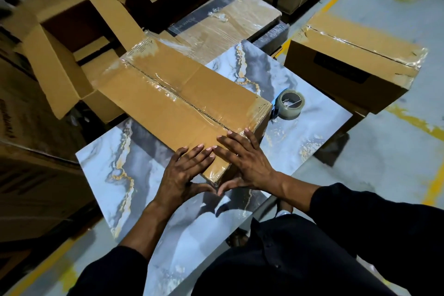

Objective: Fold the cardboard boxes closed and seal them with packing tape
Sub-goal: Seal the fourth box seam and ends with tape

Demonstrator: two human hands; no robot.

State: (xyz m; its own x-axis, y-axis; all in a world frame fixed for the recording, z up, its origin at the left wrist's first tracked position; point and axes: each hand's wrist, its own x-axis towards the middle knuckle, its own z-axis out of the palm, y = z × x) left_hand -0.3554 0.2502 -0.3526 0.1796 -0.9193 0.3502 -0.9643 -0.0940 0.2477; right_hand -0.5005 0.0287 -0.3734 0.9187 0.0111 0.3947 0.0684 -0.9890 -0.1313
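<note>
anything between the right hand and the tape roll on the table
Nothing visible. The right hand presses flat on the near end of the long taped brown cardboard box; the clear packing tape roll lies beyond on the marble-patterned tabletop, bare surface between them.

Warehouse packing area.
Stacked cardboard boxes (72,38) crowd a concrete floor (384,163) painted with yellow lines (418,125).

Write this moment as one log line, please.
step: smoothing tape | left hand: flat on long brown cardboard box | right hand: flat on box | clear tape roll: on marble-patterned table
</note>
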